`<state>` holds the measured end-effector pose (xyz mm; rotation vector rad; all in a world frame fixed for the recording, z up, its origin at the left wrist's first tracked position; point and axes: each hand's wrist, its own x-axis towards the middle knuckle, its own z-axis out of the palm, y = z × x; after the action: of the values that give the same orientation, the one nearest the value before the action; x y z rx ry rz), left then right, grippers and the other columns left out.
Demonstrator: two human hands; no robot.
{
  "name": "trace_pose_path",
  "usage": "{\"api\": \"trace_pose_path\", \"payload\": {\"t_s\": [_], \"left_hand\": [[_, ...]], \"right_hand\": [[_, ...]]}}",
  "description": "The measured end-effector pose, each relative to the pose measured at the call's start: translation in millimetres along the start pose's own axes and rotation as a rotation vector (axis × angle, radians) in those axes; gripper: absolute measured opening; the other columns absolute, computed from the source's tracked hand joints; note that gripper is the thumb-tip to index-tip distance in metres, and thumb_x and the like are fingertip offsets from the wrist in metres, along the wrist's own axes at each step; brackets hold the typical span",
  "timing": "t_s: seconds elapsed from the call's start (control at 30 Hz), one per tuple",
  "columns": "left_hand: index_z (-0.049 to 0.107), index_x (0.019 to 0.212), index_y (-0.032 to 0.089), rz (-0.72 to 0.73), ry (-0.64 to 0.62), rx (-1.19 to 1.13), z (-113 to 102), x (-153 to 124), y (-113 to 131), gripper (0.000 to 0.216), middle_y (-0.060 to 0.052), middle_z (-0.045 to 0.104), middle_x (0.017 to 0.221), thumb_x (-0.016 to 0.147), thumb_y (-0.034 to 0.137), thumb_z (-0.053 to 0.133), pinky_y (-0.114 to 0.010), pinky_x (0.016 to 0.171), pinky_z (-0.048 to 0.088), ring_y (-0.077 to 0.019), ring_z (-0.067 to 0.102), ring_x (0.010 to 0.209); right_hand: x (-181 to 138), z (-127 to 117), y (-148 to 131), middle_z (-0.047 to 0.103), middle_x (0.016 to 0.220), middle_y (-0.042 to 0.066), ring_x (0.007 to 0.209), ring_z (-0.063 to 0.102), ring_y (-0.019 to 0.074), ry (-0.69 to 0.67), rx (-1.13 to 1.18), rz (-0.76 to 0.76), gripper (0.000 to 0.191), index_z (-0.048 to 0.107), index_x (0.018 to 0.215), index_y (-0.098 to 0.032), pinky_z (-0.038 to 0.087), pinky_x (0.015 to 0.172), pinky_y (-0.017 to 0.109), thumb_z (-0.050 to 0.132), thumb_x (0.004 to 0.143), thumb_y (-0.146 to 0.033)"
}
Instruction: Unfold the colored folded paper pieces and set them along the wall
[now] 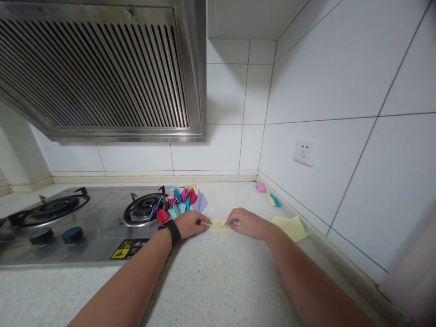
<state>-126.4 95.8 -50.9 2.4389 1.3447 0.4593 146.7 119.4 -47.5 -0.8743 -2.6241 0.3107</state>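
Observation:
Between my two hands a small folded piece of yellow paper is held just at or above the countertop; I cannot tell which. My left hand, with a dark watch on its wrist, pinches the paper's left end between thumb and fingers. At the opposite end, my right hand grips it in a similar pinch. Close by my left hand lies a pile of folded colored papers in pink, red, blue, teal and lilac. A larger yellow sheet rests beyond my right forearm, partly covered by it.
A gas stove with two burners and two knobs fills the left side; some folded papers overlap its right edge. The range hood hangs above it. Small pink and yellow-and-blue folded papers lie along the right wall, below a socket.

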Motion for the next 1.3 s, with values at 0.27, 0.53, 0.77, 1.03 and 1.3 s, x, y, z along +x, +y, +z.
{"api": "trace_pose_path", "payload": {"t_s": [0.27, 0.53, 0.77, 1.03, 1.3], "left_hand": [[0.070, 0.103, 0.021, 0.010, 0.037, 0.011, 6, 1, 1, 0.036, 0.001, 0.056, 0.060, 0.081, 0.044, 0.055, -0.021, 0.050, 0.029, -0.0113, 0.046, 0.053], [0.069, 0.101, 0.022, 0.007, 0.053, 0.064, 7, -1, 8, 0.032, 0.000, 0.062, 0.065, 0.081, 0.043, 0.055, -0.022, 0.052, 0.030, -0.0130, 0.052, 0.057], [0.070, 0.099, 0.028, 0.032, 0.086, 0.201, 6, -2, 12, 0.028, 0.000, 0.066, 0.068, 0.083, 0.043, 0.053, -0.024, 0.053, 0.027, -0.0156, 0.057, 0.061], [0.069, 0.101, 0.030, 0.110, 0.162, 0.331, 0, -4, 18, 0.025, -0.001, 0.067, 0.071, 0.085, 0.039, 0.052, -0.027, 0.057, 0.031, -0.0179, 0.059, 0.067], [0.063, 0.114, 0.028, 0.173, 0.346, 0.206, -3, -4, 21, 0.029, -0.001, 0.064, 0.077, 0.089, 0.039, 0.052, -0.027, 0.066, 0.039, -0.0164, 0.057, 0.072]], "right_hand": [[1, 2, -4, 0.065, 0.091, 0.004, 0.089, 0.058, 0.0174, 0.017, -0.019, -0.009, 0.021, 0.071, 0.099, -0.023, 0.042, 0.084, 0.030, 0.056, 0.083, -0.020], [1, 1, -14, 0.064, 0.094, 0.005, 0.094, 0.056, 0.0190, 0.004, -0.096, -0.017, 0.020, 0.068, 0.100, -0.023, 0.041, 0.086, 0.032, 0.058, 0.083, -0.021], [1, 2, -18, 0.064, 0.094, 0.005, 0.094, 0.055, 0.0187, 0.019, -0.127, -0.046, 0.018, 0.068, 0.098, -0.022, 0.041, 0.086, 0.031, 0.058, 0.083, -0.020], [4, 2, -16, 0.065, 0.090, 0.005, 0.090, 0.056, 0.0184, 0.090, -0.174, -0.045, 0.014, 0.068, 0.093, -0.020, 0.042, 0.083, 0.031, 0.057, 0.084, -0.019], [3, -9, -18, 0.067, 0.089, 0.004, 0.088, 0.055, 0.0183, 0.199, -0.310, -0.027, 0.018, 0.068, 0.097, -0.022, 0.041, 0.080, 0.031, 0.054, 0.086, -0.017]]}}
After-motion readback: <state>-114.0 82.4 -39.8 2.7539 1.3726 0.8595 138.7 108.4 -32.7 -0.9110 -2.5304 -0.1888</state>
